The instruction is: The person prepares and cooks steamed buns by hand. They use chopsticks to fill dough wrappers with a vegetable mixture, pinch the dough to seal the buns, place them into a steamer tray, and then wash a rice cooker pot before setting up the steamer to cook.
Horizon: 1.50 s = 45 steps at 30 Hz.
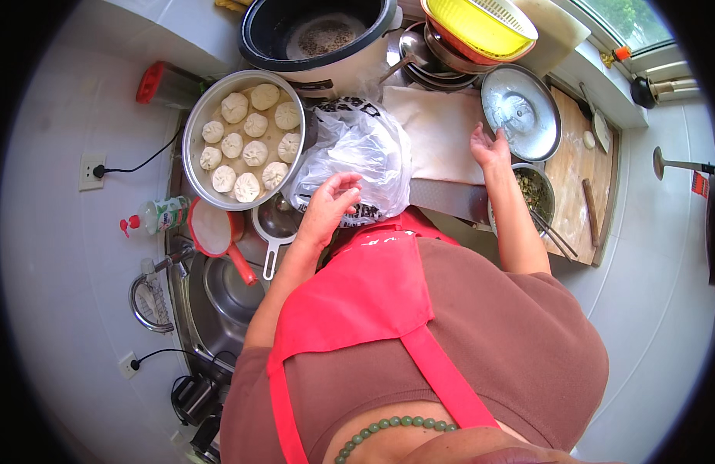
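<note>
My left hand [332,200] hovers at the front of a white plastic bag [363,156], its fingers loosely curled and holding nothing that I can see. Whether it touches the bag is unclear. Left of the bag, a round metal steamer tray [244,145] carries several pleated buns [255,153] spaced apart. My right hand [489,146] has its fingers spread at the near left rim of a round metal lid [521,113]; I cannot tell if they touch. The lid partly covers a bowl of chopped filling [534,188] with chopsticks [551,232] resting in it.
A large electric cooker [323,75] stands behind the bag. On the right, a floured wooden board [566,191] bears a rolling pin [590,211]. A folded cloth [436,130] lies between bag and lid. A red-handled dipper [212,229] sits by the sink [204,319].
</note>
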{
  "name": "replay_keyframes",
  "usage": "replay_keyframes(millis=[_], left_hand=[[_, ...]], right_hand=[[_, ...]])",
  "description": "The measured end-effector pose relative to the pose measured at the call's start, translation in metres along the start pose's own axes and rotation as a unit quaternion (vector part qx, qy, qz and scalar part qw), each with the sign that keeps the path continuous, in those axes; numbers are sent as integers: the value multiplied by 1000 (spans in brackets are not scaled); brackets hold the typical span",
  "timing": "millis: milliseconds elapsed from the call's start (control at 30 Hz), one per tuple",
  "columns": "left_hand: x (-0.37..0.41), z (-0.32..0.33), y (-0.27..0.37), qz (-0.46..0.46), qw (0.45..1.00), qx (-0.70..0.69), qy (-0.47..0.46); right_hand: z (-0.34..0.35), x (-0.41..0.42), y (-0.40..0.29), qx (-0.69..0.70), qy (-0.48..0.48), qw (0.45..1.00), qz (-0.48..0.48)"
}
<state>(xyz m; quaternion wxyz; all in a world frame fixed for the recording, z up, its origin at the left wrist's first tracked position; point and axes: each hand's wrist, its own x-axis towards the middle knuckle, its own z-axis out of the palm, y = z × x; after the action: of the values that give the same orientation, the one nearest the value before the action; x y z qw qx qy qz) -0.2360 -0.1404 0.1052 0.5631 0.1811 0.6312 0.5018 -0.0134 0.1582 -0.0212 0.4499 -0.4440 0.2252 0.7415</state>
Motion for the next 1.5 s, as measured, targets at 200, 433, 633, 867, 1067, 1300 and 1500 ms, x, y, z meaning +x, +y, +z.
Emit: replay_keyframes(millis=[200, 433, 633, 867, 1067, 1300, 1500], left_hand=[[9, 15, 6, 18, 999, 20, -36], [9, 19, 4, 26, 996, 40, -69], [7, 25, 11, 54, 986, 107, -114], [9, 70, 38, 77, 968, 46, -235], [-20, 89, 69, 84, 973, -23, -214], [-29, 61, 75, 144, 955, -192, -173], [-34, 43, 81, 62, 932, -296, -202]], right_hand=[[-5, 42, -31, 65, -19, 997, -33], [-3, 28, -37, 43, -81, 986, -141], [-39, -61, -43, 17, -106, 962, -250], [-89, -221, 35, -193, -149, 909, -339], [-100, -290, 86, -272, -250, 885, -283], [-98, -274, 92, -400, -443, 793, -121], [-48, -234, 94, -488, -435, 650, -388]])
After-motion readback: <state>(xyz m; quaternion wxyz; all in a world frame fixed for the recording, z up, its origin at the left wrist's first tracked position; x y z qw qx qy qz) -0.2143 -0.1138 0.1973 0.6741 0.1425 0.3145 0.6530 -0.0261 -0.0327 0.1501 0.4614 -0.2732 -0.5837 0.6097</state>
